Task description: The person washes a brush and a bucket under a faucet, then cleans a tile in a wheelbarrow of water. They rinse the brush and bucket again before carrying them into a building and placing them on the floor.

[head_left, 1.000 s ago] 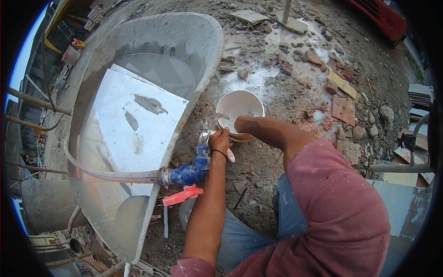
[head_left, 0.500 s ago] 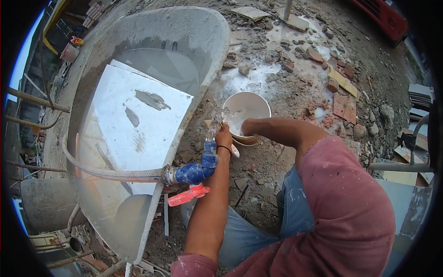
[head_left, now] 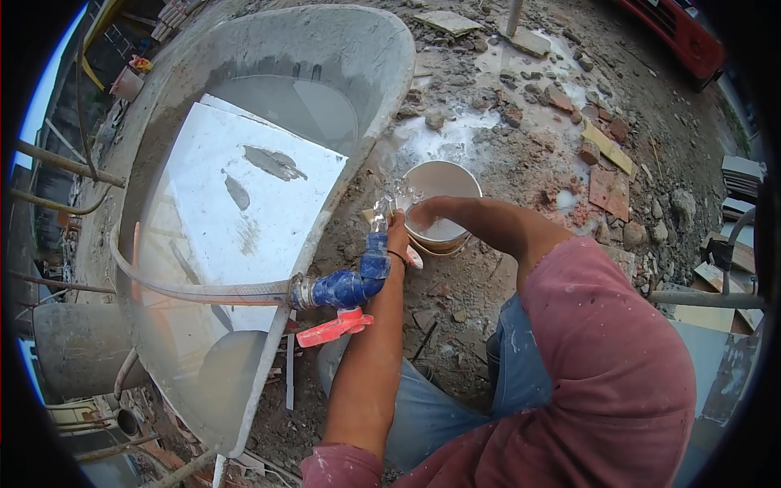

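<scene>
A white bucket (head_left: 464, 176) stands on the muddy ground, its mouth tilted toward the tap, with whitish water inside. My left hand (head_left: 398, 233) is closed on the bucket's near-left rim, fingers partly hidden behind splashing water. Inside the mouth is my right hand (head_left: 421, 215), close to the inner wall; its fingers are mostly hidden. Clear water (head_left: 387, 205) runs from a blue tap (head_left: 346, 285) and splashes at the rim. The tap's red handle (head_left: 335, 327) hangs over my left forearm, and a clear hose (head_left: 207, 294) feeds it from the left.
Left of me is a large concrete-coated tub (head_left: 358, 37) with cloudy water and a white board (head_left: 236, 195) leaning in it. Broken tiles (head_left: 608, 192), bricks and stones lie to the right. A red vehicle (head_left: 675, 37) stands at the far right.
My right hand has shifted left inside the bucket, and its wrist shows more. The bucket looks slightly more tipped. Water still pours, and my left hand remains at the rim.
</scene>
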Motion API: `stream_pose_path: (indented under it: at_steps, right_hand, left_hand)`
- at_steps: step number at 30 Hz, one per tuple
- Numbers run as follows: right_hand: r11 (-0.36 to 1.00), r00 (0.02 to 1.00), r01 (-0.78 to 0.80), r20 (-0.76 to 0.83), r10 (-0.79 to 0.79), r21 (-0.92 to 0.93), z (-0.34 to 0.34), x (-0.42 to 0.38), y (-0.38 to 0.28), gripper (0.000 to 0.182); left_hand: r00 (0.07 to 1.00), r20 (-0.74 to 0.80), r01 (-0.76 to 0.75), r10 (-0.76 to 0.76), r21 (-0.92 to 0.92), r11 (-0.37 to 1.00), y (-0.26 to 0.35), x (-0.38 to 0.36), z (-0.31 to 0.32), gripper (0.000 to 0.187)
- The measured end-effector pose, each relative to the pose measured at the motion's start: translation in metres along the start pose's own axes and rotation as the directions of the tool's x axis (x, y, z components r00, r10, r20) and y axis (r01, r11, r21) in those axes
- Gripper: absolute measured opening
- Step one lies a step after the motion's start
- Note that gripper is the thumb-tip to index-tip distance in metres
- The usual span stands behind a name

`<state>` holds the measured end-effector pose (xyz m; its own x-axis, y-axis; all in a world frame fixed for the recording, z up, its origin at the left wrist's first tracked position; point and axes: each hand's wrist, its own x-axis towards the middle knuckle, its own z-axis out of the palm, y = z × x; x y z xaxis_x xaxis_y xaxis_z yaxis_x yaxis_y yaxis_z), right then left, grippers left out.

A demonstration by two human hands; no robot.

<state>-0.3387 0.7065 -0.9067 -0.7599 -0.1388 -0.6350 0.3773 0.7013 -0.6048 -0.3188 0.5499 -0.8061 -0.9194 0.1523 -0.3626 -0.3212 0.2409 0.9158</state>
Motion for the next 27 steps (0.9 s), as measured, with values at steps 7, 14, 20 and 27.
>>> stream_pose_path:
  at_steps: [7, 14, 20, 27]
  right_hand:
    - [0.538, 0.894, 0.331, 0.440, 0.083, -0.775, 0.001, 0.029, 0.053, 0.034]
    - [0.924, 0.996, -0.079, -0.064, 0.060, -0.374, -0.024, 0.032, 0.043, 0.029]
    - [0.741, 0.948, 0.003, 0.238, 0.212, -0.671, 0.007, 0.033, 0.061, 0.028]
    - [0.969, 0.976, -0.099, -0.210, 0.051, -0.225, -0.042, -0.041, -0.016, 0.035]
  left_hand:
    - [0.969, 0.088, 0.239, -0.229, -0.136, 0.961, 0.025, -0.015, 0.005, 0.031]
    - [0.978, 0.082, 0.208, -0.194, -0.226, 0.952, 0.014, -0.005, 0.003, 0.029]
    - [0.978, 0.047, 0.207, -0.202, -0.238, 0.949, 0.006, -0.004, 0.007, 0.028]
    - [0.967, 0.069, 0.256, -0.247, -0.245, 0.935, 0.016, -0.007, 0.002, 0.031]
